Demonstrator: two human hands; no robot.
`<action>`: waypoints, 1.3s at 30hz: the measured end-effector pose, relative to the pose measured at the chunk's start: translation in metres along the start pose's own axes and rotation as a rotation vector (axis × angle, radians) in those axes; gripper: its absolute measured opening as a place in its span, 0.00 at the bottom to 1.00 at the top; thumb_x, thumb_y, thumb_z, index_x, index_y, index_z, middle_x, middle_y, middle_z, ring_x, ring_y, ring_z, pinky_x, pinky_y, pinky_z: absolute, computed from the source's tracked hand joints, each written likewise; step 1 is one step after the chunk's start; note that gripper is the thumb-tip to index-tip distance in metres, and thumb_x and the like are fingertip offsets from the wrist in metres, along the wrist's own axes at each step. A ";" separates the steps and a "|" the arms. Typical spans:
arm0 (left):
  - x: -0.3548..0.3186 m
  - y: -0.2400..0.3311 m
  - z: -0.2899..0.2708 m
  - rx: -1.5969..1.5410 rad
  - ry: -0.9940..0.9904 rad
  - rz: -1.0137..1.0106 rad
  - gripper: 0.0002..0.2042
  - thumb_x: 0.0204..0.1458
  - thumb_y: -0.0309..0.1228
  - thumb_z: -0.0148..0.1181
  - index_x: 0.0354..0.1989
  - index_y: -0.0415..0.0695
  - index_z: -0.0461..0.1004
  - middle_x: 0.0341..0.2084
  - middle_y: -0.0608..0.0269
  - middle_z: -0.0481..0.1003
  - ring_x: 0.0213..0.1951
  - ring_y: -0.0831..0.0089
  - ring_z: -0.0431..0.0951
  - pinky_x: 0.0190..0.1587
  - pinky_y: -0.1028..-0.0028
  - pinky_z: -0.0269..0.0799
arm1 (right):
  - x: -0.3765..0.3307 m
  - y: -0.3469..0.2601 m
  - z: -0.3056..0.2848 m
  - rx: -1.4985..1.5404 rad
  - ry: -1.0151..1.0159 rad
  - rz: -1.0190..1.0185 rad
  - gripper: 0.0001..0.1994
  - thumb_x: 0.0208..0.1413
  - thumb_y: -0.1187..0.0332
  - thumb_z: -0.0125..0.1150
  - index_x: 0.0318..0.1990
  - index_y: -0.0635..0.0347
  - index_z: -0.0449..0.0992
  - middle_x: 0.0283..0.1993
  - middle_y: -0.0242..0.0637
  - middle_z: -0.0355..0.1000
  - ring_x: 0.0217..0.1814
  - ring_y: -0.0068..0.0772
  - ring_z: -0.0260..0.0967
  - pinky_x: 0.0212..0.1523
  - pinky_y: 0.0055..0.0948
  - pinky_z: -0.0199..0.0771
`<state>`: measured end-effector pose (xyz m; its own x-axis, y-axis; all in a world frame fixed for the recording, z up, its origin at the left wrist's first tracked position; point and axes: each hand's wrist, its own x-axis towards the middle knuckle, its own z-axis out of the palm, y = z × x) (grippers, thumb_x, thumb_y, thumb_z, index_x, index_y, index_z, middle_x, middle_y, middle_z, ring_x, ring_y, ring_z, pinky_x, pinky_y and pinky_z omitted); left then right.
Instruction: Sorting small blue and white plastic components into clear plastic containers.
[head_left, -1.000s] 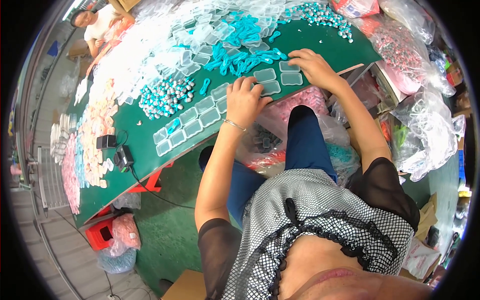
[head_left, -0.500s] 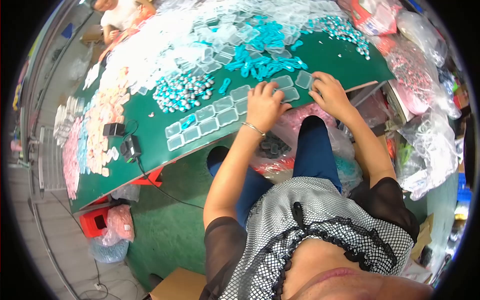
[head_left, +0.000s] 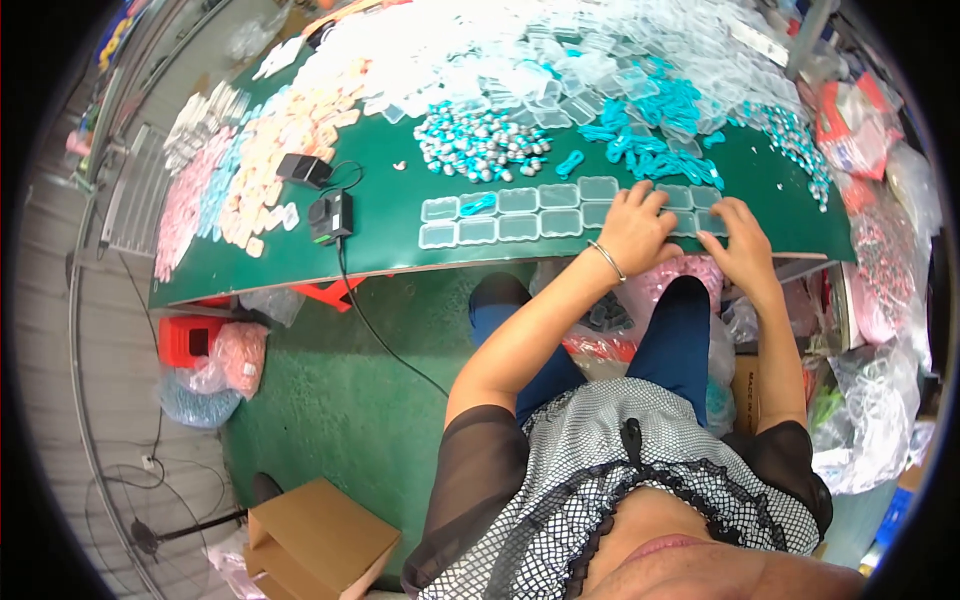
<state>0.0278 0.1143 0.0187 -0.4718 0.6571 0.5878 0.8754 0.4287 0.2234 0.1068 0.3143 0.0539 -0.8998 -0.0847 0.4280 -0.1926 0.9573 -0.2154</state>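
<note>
Two rows of small clear plastic boxes lie edge to edge along the near side of the green table. One far-row box near the left end holds a turquoise looped piece; the others look empty. My left hand rests over the row's right part, fingers spread on the boxes. At the right end, my right hand touches the last near-row box, thumb and fingers apart and slightly bent. Part of that box is hidden under the fingers. A single turquoise piece lies just beyond the rows.
Beyond the rows are a turquoise-and-silver heap of small round pieces, a turquoise pile and many clear boxes. Left are peach pieces and a black power adapter with a hanging cord. Plastic bags crowd the right.
My view has turned, so the table appears shifted and more level. The box near my right hand, earlier apart from the row, now lines up with its end. My right hand has come nearer the body.
</note>
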 end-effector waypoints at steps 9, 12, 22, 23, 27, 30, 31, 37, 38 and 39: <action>0.025 -0.104 -0.062 0.108 0.124 -0.304 0.20 0.38 0.36 0.67 0.42 0.46 0.74 0.43 0.52 0.71 0.47 0.52 0.69 0.46 0.59 0.69 | 0.024 0.058 0.016 0.371 0.128 0.204 0.06 0.50 0.74 0.60 0.36 0.64 0.73 0.30 0.33 0.69 0.22 0.18 0.58 0.25 0.19 0.61; 0.043 -0.159 -0.066 0.236 0.103 -0.477 0.26 0.37 0.39 0.68 0.49 0.49 0.71 0.47 0.51 0.69 0.49 0.51 0.67 0.47 0.58 0.68 | 0.024 0.091 0.047 0.470 0.248 0.222 0.03 0.53 0.76 0.58 0.34 0.65 0.74 0.28 0.29 0.69 0.23 0.14 0.58 0.26 0.16 0.60; 0.108 -0.224 -0.047 0.221 -0.274 -0.959 0.39 0.29 0.51 0.71 0.55 0.52 0.66 0.52 0.52 0.65 0.52 0.50 0.67 0.52 0.59 0.67 | 0.023 0.094 0.060 0.600 0.198 0.359 0.01 0.52 0.78 0.59 0.32 0.66 0.74 0.29 0.26 0.67 0.25 0.11 0.55 0.26 0.15 0.56; 0.108 -0.228 -0.042 0.167 -0.236 -0.916 0.40 0.28 0.48 0.71 0.56 0.51 0.67 0.53 0.49 0.64 0.52 0.49 0.68 0.52 0.59 0.68 | 0.023 0.093 0.060 0.611 0.198 0.362 0.01 0.52 0.78 0.59 0.32 0.66 0.74 0.30 0.26 0.67 0.25 0.11 0.54 0.26 0.15 0.55; 0.114 -0.235 -0.019 0.117 -0.081 -0.799 0.35 0.27 0.42 0.71 0.52 0.49 0.72 0.45 0.47 0.72 0.47 0.55 0.74 0.49 0.64 0.72 | 0.023 0.092 0.059 0.651 0.199 0.386 0.01 0.52 0.79 0.58 0.32 0.67 0.74 0.29 0.25 0.66 0.25 0.11 0.54 0.25 0.15 0.55; 0.106 -0.254 -0.007 0.068 0.005 -0.697 0.32 0.26 0.39 0.72 0.48 0.48 0.75 0.35 0.49 0.77 0.40 0.57 0.78 0.45 0.65 0.74 | 0.028 0.086 0.057 0.676 0.219 0.357 0.01 0.52 0.79 0.58 0.31 0.67 0.74 0.29 0.25 0.66 0.24 0.11 0.53 0.25 0.15 0.54; 0.109 -0.251 -0.004 0.057 -0.001 -0.682 0.32 0.26 0.39 0.72 0.48 0.48 0.75 0.35 0.49 0.77 0.40 0.57 0.78 0.45 0.65 0.74 | 0.026 0.087 0.056 0.665 0.219 0.361 0.01 0.52 0.79 0.58 0.31 0.67 0.74 0.29 0.25 0.65 0.24 0.11 0.53 0.25 0.15 0.54; 0.110 -0.211 -0.035 -0.281 0.276 -0.790 0.29 0.28 0.34 0.74 0.45 0.45 0.75 0.33 0.51 0.79 0.35 0.62 0.80 0.42 0.67 0.75 | 0.025 0.082 0.052 0.630 0.247 0.325 0.01 0.51 0.78 0.59 0.30 0.65 0.74 0.26 0.26 0.66 0.23 0.12 0.54 0.23 0.16 0.54; 0.111 -0.211 -0.038 -0.276 0.272 -0.776 0.29 0.28 0.34 0.74 0.45 0.45 0.75 0.33 0.51 0.79 0.35 0.62 0.80 0.42 0.67 0.75 | 0.026 0.082 0.052 0.633 0.262 0.329 0.01 0.51 0.78 0.59 0.30 0.65 0.74 0.26 0.26 0.66 0.23 0.12 0.54 0.23 0.16 0.54; 0.110 -0.211 -0.040 -0.465 0.393 -0.743 0.30 0.30 0.32 0.74 0.47 0.40 0.72 0.34 0.53 0.78 0.35 0.66 0.79 0.39 0.70 0.75 | 0.026 0.083 0.054 0.611 0.258 0.310 0.01 0.50 0.78 0.60 0.30 0.65 0.74 0.26 0.26 0.66 0.22 0.12 0.54 0.23 0.16 0.55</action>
<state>-0.2044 0.0709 0.0675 -0.9282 0.0257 0.3712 0.3607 0.3074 0.8806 0.0466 0.3767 -0.0006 -0.8421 0.3053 0.4446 -0.1957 0.5952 -0.7794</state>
